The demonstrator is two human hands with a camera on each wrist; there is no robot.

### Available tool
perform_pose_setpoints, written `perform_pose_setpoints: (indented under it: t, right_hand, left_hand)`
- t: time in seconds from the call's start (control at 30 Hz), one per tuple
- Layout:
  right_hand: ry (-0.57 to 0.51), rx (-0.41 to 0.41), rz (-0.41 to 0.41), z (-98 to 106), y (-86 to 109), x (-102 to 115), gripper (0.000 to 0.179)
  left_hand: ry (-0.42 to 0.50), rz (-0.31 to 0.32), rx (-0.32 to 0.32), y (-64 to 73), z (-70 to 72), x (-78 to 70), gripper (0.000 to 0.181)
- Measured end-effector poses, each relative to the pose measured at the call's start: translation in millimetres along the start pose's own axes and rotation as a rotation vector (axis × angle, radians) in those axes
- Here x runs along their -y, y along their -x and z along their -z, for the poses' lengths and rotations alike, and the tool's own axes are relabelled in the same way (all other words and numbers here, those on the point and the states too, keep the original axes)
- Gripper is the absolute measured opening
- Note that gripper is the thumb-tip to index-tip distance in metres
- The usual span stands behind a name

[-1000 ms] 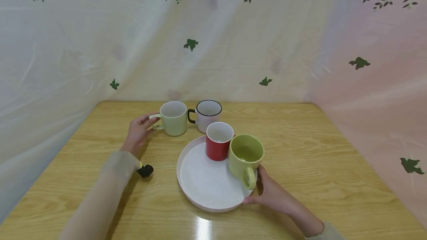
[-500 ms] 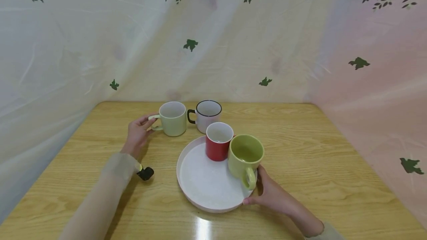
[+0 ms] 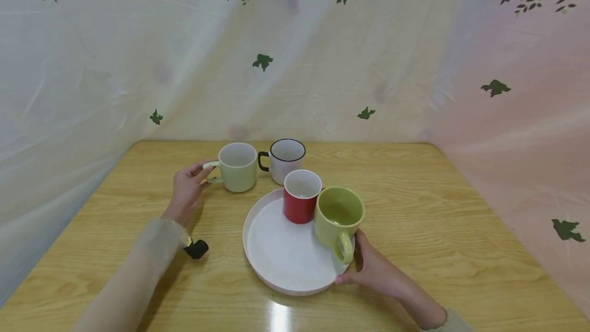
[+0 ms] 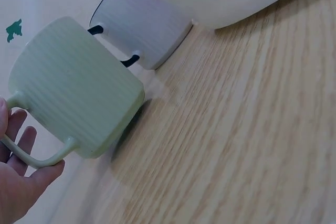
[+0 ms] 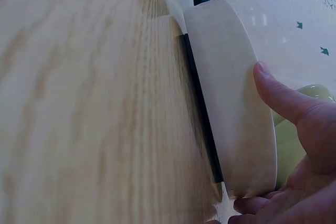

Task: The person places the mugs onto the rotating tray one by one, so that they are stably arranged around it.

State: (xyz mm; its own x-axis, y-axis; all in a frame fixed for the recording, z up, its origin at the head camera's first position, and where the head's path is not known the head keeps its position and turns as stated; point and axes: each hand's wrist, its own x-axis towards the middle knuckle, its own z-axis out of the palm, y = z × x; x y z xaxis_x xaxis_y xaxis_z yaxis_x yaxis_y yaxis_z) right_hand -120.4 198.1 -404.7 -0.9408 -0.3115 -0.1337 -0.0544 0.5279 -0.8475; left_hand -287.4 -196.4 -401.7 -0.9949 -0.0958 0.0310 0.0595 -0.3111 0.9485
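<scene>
My left hand grips the handle of a pale green mug at the back left. In the left wrist view, fingers and thumb wrap that handle, and a shadow shows beneath the mug's base. My right hand holds the right front edge of a round white tray, thumb at the rim and fingers along its side. On the tray stand a red mug with a white inside and a yellow-green mug, its handle facing me. The right fingers are partly hidden behind the yellow-green mug.
A white enamel mug with a black rim and handle stands behind the tray, right beside the pale green mug. The wooden table reaches back to a pale curtain with green bird prints. A small black device sits at the left wrist.
My left hand has drawn the pale green mug slightly left and toward me, away from the enamel mug. The right hand and the tray have stayed in place.
</scene>
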Motion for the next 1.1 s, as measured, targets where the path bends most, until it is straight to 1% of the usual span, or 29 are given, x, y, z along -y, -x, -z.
perform_pose_setpoints:
  t: [0.13, 0.27, 0.33, 0.6, 0.67, 0.8, 0.93, 1.0, 1.1]
  right_hand:
    - [-0.007, -0.001, 0.008, 0.5, 0.2, 0.1, 0.124]
    - [0.001, -0.007, -0.001, -0.1, 0.2, 0.3, 0.125]
    - [0.001, -0.008, -0.004, -0.4, 0.5, 0.4, 0.125]
    - [-0.003, -0.009, 0.002, -1.6, 1.5, 0.7, 0.124]
    - [-0.003, -0.014, 0.003, -1.8, 1.5, 0.5, 0.124]
    - [-0.009, -0.018, 0.001, -2.1, 1.7, 1.0, 0.124]
    - [-0.015, -0.013, -0.008, -2.2, 2.5, 2.9, 0.125]
    - [-0.014, -0.013, -0.01, -2.2, 2.8, 3.7, 0.125]
    - [-0.007, -0.019, -0.006, -2.2, 2.7, 3.9, 0.124]
  left_hand:
    - [0.004, 0.002, -0.013, 5.3, -4.5, -3.3, 0.018]
    - [-0.018, 0.01, -0.025, 12.8, -7.6, -7.5, 0.015]
    - [-0.021, 0.015, -0.022, 16.4, -9.3, -9.5, 0.017]
    - [0.032, 0.033, -0.01, 32.0, -18.0, -19.3, 0.018]
    - [0.045, 0.026, -0.003, 35.8, -20.6, -21.4, 0.017]
    - [0.048, -0.002, 0.022, 44.0, -25.2, -25.4, 0.022]
    - [0.058, -0.011, 0.052, 53.5, -28.1, -29.3, 0.024]
    - [0.062, -0.009, 0.073, 58.5, -29.4, -31.1, 0.022]
    - [0.028, -0.008, 0.09, 65.5, -31.9, -33.2, 0.021]
